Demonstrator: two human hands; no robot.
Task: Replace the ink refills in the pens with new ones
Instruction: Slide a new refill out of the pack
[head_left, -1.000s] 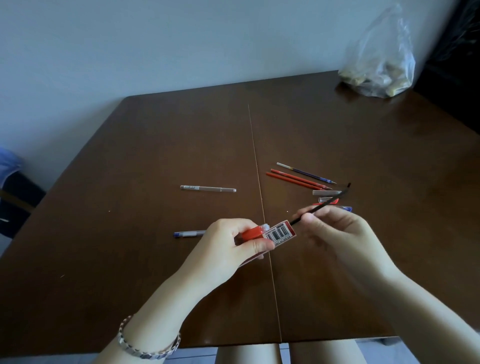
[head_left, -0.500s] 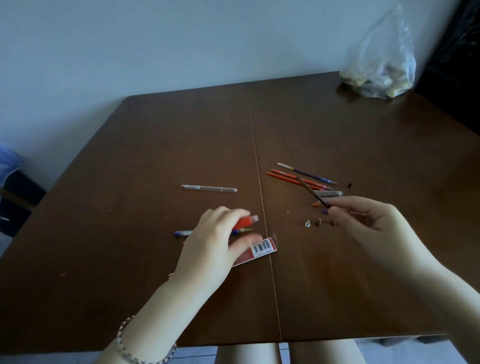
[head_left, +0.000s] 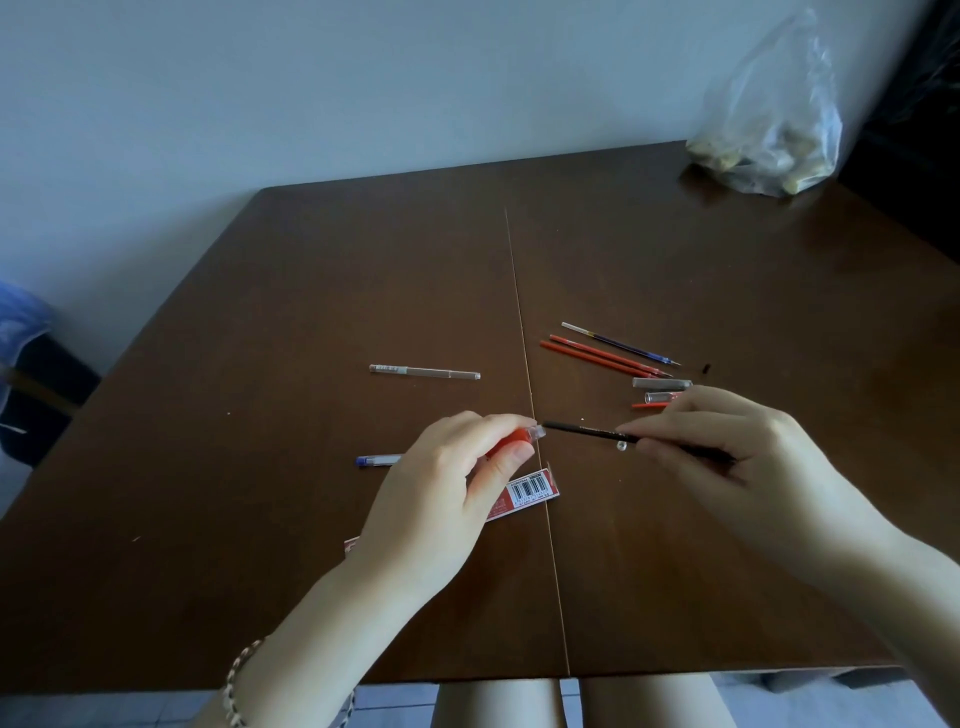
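- Left hand (head_left: 457, 467), frame centre: I see it grasping the red pen barrel (head_left: 519, 439), open end facing right to receive.
- Right hand (head_left: 727, 457), centre right: pinching the black refill (head_left: 582, 430), tip aimed at that opening.
- Spare refills (head_left: 608, 353): parked above, clear of my working area.

A red refill packet (head_left: 524, 493) lying on the surface (head_left: 260, 467) bears a white label with a black barcode; the digits beneath the bars are too small to read. The black refill (head_left: 582, 431) carries a line of pale print along its side, also illegible. Nothing else shows readable text.
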